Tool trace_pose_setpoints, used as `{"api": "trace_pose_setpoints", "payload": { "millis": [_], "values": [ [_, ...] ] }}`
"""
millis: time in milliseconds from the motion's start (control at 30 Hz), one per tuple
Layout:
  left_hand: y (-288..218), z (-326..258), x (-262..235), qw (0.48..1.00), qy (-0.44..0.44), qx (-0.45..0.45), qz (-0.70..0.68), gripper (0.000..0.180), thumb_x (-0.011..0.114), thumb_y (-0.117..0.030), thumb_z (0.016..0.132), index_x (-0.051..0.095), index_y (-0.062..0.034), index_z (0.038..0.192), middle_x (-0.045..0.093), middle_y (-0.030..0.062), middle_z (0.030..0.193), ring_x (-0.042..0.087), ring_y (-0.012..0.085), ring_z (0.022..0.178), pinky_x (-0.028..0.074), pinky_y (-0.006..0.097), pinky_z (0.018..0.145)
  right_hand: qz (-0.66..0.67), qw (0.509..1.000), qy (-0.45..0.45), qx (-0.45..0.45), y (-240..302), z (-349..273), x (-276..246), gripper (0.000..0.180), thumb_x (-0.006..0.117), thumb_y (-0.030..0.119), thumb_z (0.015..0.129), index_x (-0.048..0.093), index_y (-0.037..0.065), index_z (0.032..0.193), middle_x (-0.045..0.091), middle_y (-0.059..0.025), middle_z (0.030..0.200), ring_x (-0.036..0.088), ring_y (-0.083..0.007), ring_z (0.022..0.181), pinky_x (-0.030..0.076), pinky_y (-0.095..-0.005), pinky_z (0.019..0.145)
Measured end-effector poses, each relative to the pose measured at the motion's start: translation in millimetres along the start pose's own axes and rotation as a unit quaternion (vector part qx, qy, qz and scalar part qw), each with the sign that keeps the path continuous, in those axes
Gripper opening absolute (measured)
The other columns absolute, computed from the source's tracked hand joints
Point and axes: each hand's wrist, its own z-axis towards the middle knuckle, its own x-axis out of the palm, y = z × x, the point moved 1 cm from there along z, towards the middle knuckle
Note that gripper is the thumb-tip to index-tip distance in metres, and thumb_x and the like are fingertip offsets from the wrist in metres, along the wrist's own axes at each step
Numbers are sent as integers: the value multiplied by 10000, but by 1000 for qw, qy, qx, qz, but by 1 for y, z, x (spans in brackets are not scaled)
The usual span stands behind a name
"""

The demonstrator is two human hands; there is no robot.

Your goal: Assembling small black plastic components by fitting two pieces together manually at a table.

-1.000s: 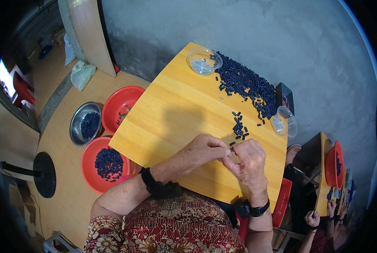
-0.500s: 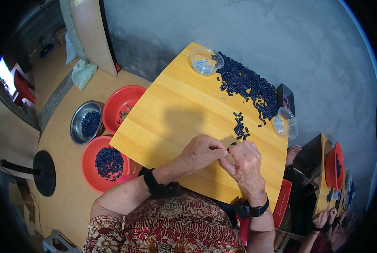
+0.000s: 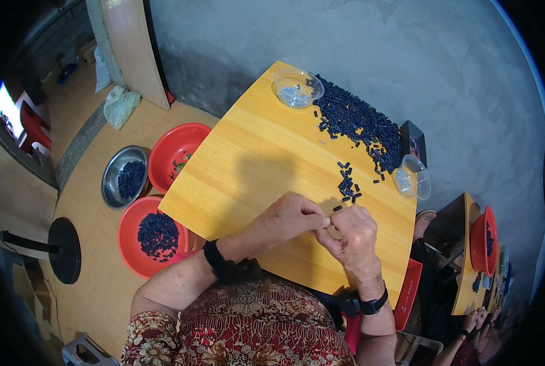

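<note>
My left hand point(image 3: 294, 215) and my right hand point(image 3: 353, 235) meet above the near part of the yellow wooden table point(image 3: 223, 177). Thumb and fingers of each are pinched together, fingertips touching. Whatever lies between them is too small or hidden to name. Just beyond my right hand is a single short black cylindrical piece point(image 3: 337, 208). Farther on lies a small group of the same black pieces point(image 3: 347, 184). A large heap of them point(image 3: 358, 119) spreads along the far right edge, between two clear plastic bowls point(image 3: 283, 91) point(image 3: 423, 183) with small shiny parts inside.
Left of the table, on the floor, stand two red basins point(image 3: 126, 241) point(image 3: 162, 146) and a steel bowl point(image 3: 109, 189) with black pieces. A dark tray point(image 3: 414, 143) sits by the wall. At right, another person's hands point(image 3: 475, 318) are near a second table point(image 3: 466, 293).
My hands stay pinched together, with only a slight shift of the fingers. The other person's hands at right have moved a little lower.
</note>
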Motion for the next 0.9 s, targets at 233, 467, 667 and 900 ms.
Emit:
{"api": "trace_pose_setpoints", "payload": {
  "millis": [233, 467, 667, 900],
  "values": [
    [-10, -1, -6, 974, 55, -84, -205, 318, 628, -273, 943, 681, 11, 1078, 673, 34, 964, 603, 76, 870, 483, 225, 808, 34, 995, -82, 42, -6, 0, -3, 258, 831, 138, 642, 593, 58, 705, 564, -93, 662, 550, -292, 607, 437, -382, 563],
    [-6, -1, 1, 976, 79, -45, -196, 316, 625, -284, 944, 680, 2, 1067, 669, 29, 953, 598, 67, 877, 477, 217, 793, 10, 995, -96, 19, -7, 0, -6, 268, 831, 115, 631, 601, 37, 743, 560, -98, 679, 550, -285, 630, 428, -381, 573],
    [-6, 0, 5, 979, 78, -27, -185, 309, 621, -274, 943, 669, 7, 1063, 657, 21, 924, 575, 65, 853, 457, 221, 769, -14, 996, -91, 0, -10, -4, -5, 280, 823, 121, 640, 610, 26, 795, 565, -98, 705, 553, -278, 645, 431, -381, 584],
    [-5, -2, 8, 983, 66, -23, -172, 305, 618, -258, 941, 666, 21, 1054, 658, 25, 929, 575, 64, 872, 455, 217, 784, -13, 996, -86, -12, -10, -4, -5, 260, 814, 120, 656, 620, 20, 795, 571, -96, 705, 557, -276, 646, 440, -383, 590]
  ]
}}
